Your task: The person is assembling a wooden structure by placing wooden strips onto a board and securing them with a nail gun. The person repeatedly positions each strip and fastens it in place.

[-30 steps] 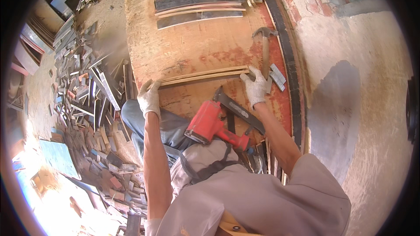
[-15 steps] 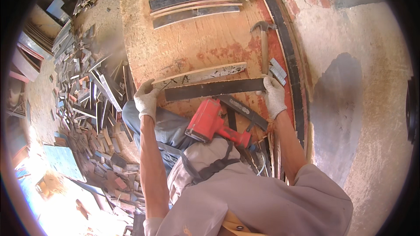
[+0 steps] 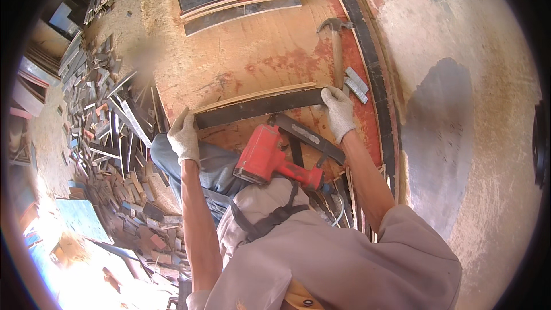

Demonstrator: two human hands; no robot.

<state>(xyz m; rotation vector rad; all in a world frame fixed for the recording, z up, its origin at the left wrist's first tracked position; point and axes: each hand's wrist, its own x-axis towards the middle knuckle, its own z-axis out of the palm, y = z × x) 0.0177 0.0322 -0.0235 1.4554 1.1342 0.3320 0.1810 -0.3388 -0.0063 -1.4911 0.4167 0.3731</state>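
Observation:
A dark wood strip (image 3: 258, 108) spans the space between my gloved hands. My left hand (image 3: 183, 139) grips its left end, and the fingers of my right hand (image 3: 338, 112) are closed on its right end. Directly behind lies a second wood strip (image 3: 255, 96), pressed close against it, with only its pale edge showing. Across my lap, nearest my body, rests a red nail gun (image 3: 261, 152) with a black magazine (image 3: 307, 136); neither hand touches it. Just beyond my right hand are a grey strip of collated fasteners (image 3: 356, 85) and a claw hammer (image 3: 337, 51).
Several cut strips (image 3: 244, 8) lie in rows at the far end of the stained plywood board (image 3: 229, 51). A dark strip (image 3: 367, 57) runs along its right edge. To the left, wood offcuts (image 3: 123, 132) are heaped on the floor.
Both hands have brought the dark strip back against the pale-edged one, hiding that strip's marked face. In the picture, the board, hammer and nail gun appear shifted left.

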